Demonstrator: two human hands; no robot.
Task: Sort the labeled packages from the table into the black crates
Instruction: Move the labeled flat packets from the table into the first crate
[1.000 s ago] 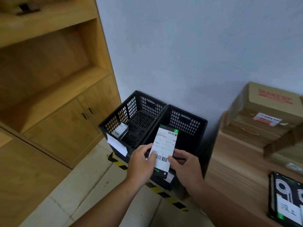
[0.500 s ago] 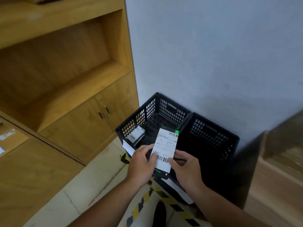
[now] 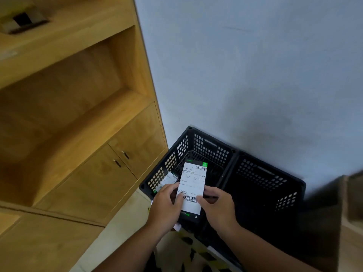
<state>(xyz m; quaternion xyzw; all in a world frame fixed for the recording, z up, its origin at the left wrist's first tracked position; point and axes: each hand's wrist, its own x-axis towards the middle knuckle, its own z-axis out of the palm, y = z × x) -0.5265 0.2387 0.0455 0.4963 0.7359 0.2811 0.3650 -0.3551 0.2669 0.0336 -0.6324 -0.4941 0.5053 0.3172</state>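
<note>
Our left hand (image 3: 167, 205) and right hand (image 3: 218, 209) pinch the flat black package with a white barcode label (image 3: 193, 185) between them. Just beyond our hands, one black perforated plastic crate (image 3: 206, 148) already holds a small labelled packet (image 3: 170, 178). The second black crate (image 3: 261, 176), further right, looks dark and we can make out nothing in it. This package is not yet dropped.

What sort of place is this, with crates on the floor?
Probably a small parcel-sorting room: a left black crate and right black crate stand by the wall, the left hand and right hand hold a package bearing a barcoded shipping label, and a wooden cabinet stands alongside.
</note>
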